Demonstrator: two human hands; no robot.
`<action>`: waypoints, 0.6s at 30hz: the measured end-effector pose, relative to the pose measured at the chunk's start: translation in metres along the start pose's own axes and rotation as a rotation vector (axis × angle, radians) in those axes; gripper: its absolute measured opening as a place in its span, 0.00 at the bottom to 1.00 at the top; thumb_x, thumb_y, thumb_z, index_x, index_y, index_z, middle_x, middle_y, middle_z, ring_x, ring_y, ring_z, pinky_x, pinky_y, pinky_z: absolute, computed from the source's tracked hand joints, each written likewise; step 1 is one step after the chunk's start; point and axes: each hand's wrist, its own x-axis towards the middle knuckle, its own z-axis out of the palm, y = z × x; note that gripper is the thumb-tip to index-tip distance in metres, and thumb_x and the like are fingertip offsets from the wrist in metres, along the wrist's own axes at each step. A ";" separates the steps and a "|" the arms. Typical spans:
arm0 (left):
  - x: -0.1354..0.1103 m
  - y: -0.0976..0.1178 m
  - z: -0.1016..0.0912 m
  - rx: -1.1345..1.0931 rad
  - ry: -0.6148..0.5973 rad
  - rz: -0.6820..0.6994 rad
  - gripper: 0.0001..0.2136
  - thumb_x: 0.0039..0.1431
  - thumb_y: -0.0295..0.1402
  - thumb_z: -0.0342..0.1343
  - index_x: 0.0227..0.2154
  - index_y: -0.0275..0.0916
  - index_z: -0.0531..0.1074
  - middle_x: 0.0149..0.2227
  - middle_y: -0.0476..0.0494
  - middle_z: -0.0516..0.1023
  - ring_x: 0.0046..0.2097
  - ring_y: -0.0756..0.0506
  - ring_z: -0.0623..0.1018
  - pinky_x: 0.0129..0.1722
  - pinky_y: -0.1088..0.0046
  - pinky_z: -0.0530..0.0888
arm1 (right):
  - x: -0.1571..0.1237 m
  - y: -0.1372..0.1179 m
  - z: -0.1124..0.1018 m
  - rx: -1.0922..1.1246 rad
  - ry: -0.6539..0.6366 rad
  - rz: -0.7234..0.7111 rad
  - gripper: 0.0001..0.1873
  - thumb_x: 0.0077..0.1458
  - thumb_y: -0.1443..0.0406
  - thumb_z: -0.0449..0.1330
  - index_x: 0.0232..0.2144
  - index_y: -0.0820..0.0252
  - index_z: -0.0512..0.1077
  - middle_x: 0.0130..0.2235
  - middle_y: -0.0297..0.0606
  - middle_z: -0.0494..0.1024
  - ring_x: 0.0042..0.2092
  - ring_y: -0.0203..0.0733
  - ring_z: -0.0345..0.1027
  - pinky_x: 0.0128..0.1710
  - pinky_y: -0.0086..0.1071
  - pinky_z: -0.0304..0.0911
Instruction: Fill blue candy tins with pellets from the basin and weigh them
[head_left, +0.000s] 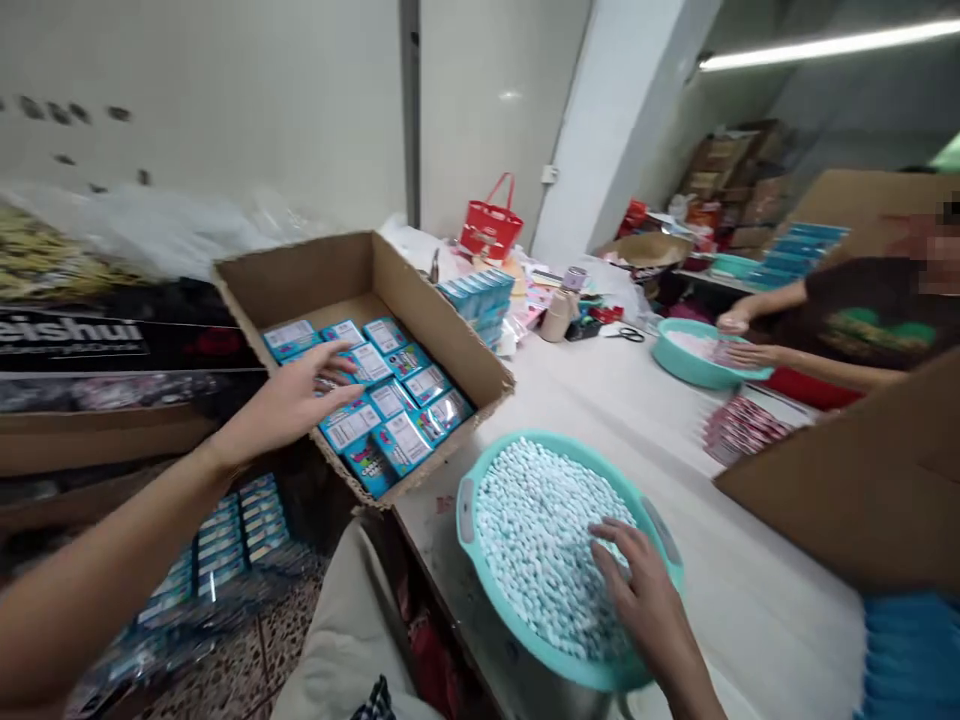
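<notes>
My left hand [298,398] reaches into an open cardboard box [450,335] at the table's left corner, fingers spread over the small blue packets [409,400] laid flat inside; nothing is held. My right hand [637,590] rests palm down, fingers apart, on a heap of small white pellets [536,535] filling a round teal basin [472,500] near the table's front edge.
Across the white table [637,420] another person's hands [739,335] work at a second teal basin [675,365]. A stack of blue boxes [480,295], tape rolls, scissors and a red basket [491,228] sit further back. A cardboard flap [862,480] juts in at right. More blue packets [225,545] lie on the floor.
</notes>
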 end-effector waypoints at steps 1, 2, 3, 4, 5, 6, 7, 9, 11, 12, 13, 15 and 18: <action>0.015 -0.009 -0.005 0.140 -0.104 0.033 0.31 0.58 0.45 0.55 0.60 0.36 0.58 0.51 0.37 0.73 0.49 0.41 0.75 0.49 0.65 0.71 | 0.008 -0.005 0.003 -0.062 -0.014 -0.054 0.15 0.57 0.53 0.54 0.38 0.52 0.74 0.49 0.41 0.73 0.53 0.53 0.65 0.53 0.47 0.59; 0.030 -0.017 -0.007 0.294 -0.199 0.066 0.31 0.56 0.45 0.56 0.59 0.35 0.60 0.51 0.36 0.74 0.50 0.40 0.74 0.50 0.64 0.70 | 0.017 -0.014 0.006 -0.098 -0.028 -0.092 0.15 0.58 0.53 0.53 0.38 0.52 0.74 0.48 0.41 0.74 0.53 0.52 0.66 0.53 0.47 0.60; 0.044 -0.021 -0.005 0.434 -0.294 0.114 0.31 0.54 0.44 0.58 0.58 0.35 0.62 0.53 0.35 0.73 0.53 0.38 0.73 0.52 0.64 0.69 | 0.026 -0.027 0.009 -0.113 -0.052 -0.126 0.14 0.59 0.54 0.52 0.38 0.52 0.74 0.47 0.40 0.74 0.52 0.51 0.66 0.52 0.46 0.60; 0.057 -0.024 -0.001 0.545 -0.382 0.170 0.31 0.52 0.42 0.60 0.57 0.36 0.63 0.55 0.35 0.72 0.56 0.37 0.71 0.53 0.64 0.67 | 0.037 -0.043 0.015 -0.109 -0.084 -0.160 0.14 0.60 0.54 0.51 0.39 0.52 0.73 0.46 0.40 0.75 0.51 0.50 0.67 0.51 0.45 0.62; 0.067 -0.024 0.007 0.614 -0.479 0.219 0.31 0.49 0.41 0.62 0.57 0.37 0.64 0.55 0.35 0.71 0.57 0.37 0.70 0.53 0.64 0.66 | 0.049 -0.062 0.022 -0.092 -0.125 -0.197 0.14 0.61 0.55 0.51 0.40 0.53 0.72 0.46 0.40 0.75 0.49 0.48 0.68 0.49 0.43 0.63; 0.075 -0.023 0.017 0.643 -0.564 0.244 0.32 0.46 0.40 0.64 0.55 0.38 0.66 0.55 0.35 0.72 0.56 0.36 0.70 0.52 0.65 0.67 | 0.062 -0.083 0.031 -0.072 -0.158 -0.244 0.14 0.62 0.56 0.50 0.42 0.53 0.71 0.45 0.40 0.76 0.48 0.47 0.69 0.48 0.41 0.64; 0.081 -0.021 0.029 0.637 -0.633 0.245 0.31 0.43 0.41 0.66 0.53 0.38 0.69 0.53 0.34 0.73 0.55 0.35 0.71 0.51 0.65 0.68 | 0.076 -0.104 0.043 -0.052 -0.173 -0.298 0.14 0.62 0.56 0.50 0.44 0.54 0.70 0.45 0.40 0.76 0.47 0.46 0.69 0.47 0.39 0.64; 0.086 -0.018 0.055 0.590 -0.748 0.166 0.29 0.35 0.43 0.70 0.43 0.37 0.74 0.45 0.34 0.78 0.49 0.34 0.75 0.46 0.64 0.70 | 0.108 -0.144 0.072 -0.054 -0.216 -0.444 0.14 0.63 0.59 0.50 0.47 0.56 0.67 0.48 0.42 0.75 0.48 0.45 0.69 0.48 0.38 0.64; 0.085 -0.017 0.078 0.572 -0.824 0.081 0.25 0.26 0.43 0.73 0.31 0.36 0.77 0.33 0.36 0.80 0.41 0.34 0.78 0.41 0.63 0.72 | 0.140 -0.174 0.105 -0.181 -0.298 -0.559 0.15 0.61 0.63 0.51 0.50 0.57 0.66 0.51 0.44 0.73 0.52 0.47 0.66 0.51 0.40 0.62; 0.084 -0.018 0.087 0.567 -0.843 0.060 0.23 0.22 0.43 0.73 0.25 0.37 0.76 0.28 0.38 0.79 0.38 0.35 0.78 0.39 0.64 0.72 | 0.154 -0.184 0.122 -0.280 -0.373 -0.592 0.18 0.59 0.66 0.53 0.52 0.58 0.65 0.52 0.46 0.72 0.54 0.49 0.64 0.51 0.41 0.61; 0.083 -0.020 0.094 0.562 -0.850 0.052 0.21 0.20 0.42 0.74 0.21 0.38 0.74 0.25 0.40 0.77 0.35 0.36 0.78 0.38 0.65 0.73 | 0.167 -0.191 0.137 -0.377 -0.475 -0.621 0.22 0.56 0.68 0.56 0.54 0.59 0.63 0.53 0.48 0.71 0.55 0.50 0.62 0.51 0.42 0.61; 0.081 -0.025 0.101 0.545 -0.846 0.060 0.20 0.19 0.41 0.74 0.17 0.39 0.72 0.22 0.44 0.76 0.34 0.38 0.78 0.37 0.68 0.73 | 0.189 -0.198 0.164 -0.497 -0.678 -0.669 0.32 0.47 0.71 0.62 0.56 0.61 0.62 0.55 0.49 0.70 0.56 0.52 0.62 0.51 0.41 0.61; 0.080 -0.034 0.099 0.527 -0.843 0.092 0.20 0.17 0.37 0.74 0.17 0.39 0.71 0.25 0.43 0.77 0.36 0.38 0.77 0.38 0.68 0.72 | 0.205 -0.197 0.192 -0.534 -0.837 -0.717 0.38 0.38 0.72 0.66 0.55 0.60 0.65 0.52 0.46 0.72 0.52 0.49 0.66 0.47 0.35 0.63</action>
